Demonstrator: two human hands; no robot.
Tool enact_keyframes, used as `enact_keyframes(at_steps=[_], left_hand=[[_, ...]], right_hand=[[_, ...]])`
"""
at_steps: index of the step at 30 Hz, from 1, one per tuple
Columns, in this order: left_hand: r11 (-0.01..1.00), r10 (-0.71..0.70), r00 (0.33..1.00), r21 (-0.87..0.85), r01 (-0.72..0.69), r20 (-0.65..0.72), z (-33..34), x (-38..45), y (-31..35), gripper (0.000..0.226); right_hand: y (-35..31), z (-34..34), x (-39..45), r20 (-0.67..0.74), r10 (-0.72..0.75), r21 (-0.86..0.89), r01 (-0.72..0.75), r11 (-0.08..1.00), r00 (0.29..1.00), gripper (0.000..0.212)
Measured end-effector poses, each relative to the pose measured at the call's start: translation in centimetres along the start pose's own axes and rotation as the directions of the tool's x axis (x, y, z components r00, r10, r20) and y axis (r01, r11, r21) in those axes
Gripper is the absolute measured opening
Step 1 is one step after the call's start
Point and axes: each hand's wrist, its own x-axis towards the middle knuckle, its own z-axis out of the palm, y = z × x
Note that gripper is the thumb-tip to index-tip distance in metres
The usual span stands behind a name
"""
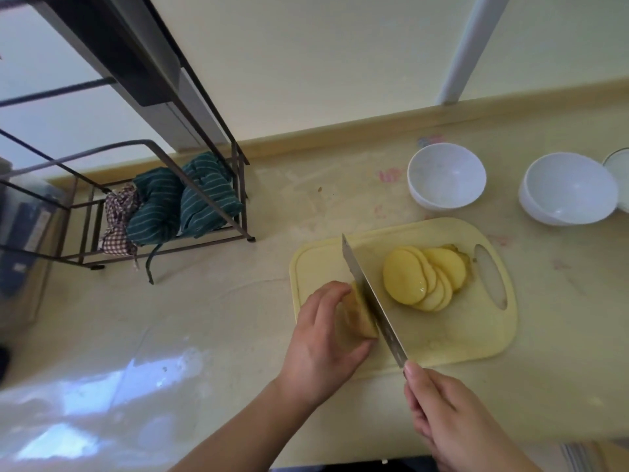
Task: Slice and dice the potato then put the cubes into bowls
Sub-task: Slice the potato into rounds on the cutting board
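We take the yellow cutting board as our landmark. At its near-left corner, our left hand curls its fingers over the uncut piece of potato and holds it down on the board. Our right hand, off the board's near edge, wraps around the handle of the knife — the handle itself is hidden inside the grip. The blade runs diagonally across the left part of the board, its flat side against the cut face of the potato piece. Toward the board's right end, beside the handle slot, lies a fanned, overlapping pile of round slices. Beyond the board's far edge stand two white bowls — one just behind it, the other further right.
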Motion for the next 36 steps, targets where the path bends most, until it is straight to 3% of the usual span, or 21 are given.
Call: enact_keyframes(at_steps=[14, 18, 24, 28, 32, 36], left_hand=[[0.974, 0.218, 0.976, 0.060, -0.217, -0.016, 0.5, 0.3, -1.4, 0.042], [0.973, 0.227, 0.973, 0.046, -0.226, -0.036, 0.6, -0.1, -1.4, 0.036], [0.980, 0.201, 0.978, 0.023, -0.200, -0.047, 0.5, 0.2, -1.2, 0.040], [0.981, 0.195, 0.980, 0.021, -0.195, -0.042, 0.5, 0.1, -1.2, 0.034], [0.983, 0.184, 0.982, 0.015, -0.183, -0.043, 0.5, 0.0, -1.3, 0.033], [0.984, 0.179, 0.983, 0.014, -0.179, -0.044, 0.6, 0.0, -1.3, 0.033]], right_hand=[[-1.3, -1.1, -0.4, 0.088, 0.017, 0.083, -0.024, 0.996, 0.996, 0.054], [-2.0, -1.9, -2.0, 0.047, -0.010, 0.101, 0.006, 0.995, 0.999, 0.068], [-2.9, -1.8, -3.5, 0.045, -0.071, -0.047, 0.073, 0.996, 0.996, 0.066], [-3.1, -1.5, -3.6, 0.031, -0.075, -0.052, 0.076, 0.996, 0.997, 0.063], [-3.8, -1.5, -4.0, 0.007, -0.075, -0.121, 0.075, 0.990, 0.997, 0.050], [-3.6, -1.5, -3.8, 0.004, -0.085, -0.150, 0.085, 0.985, 0.996, 0.059]])
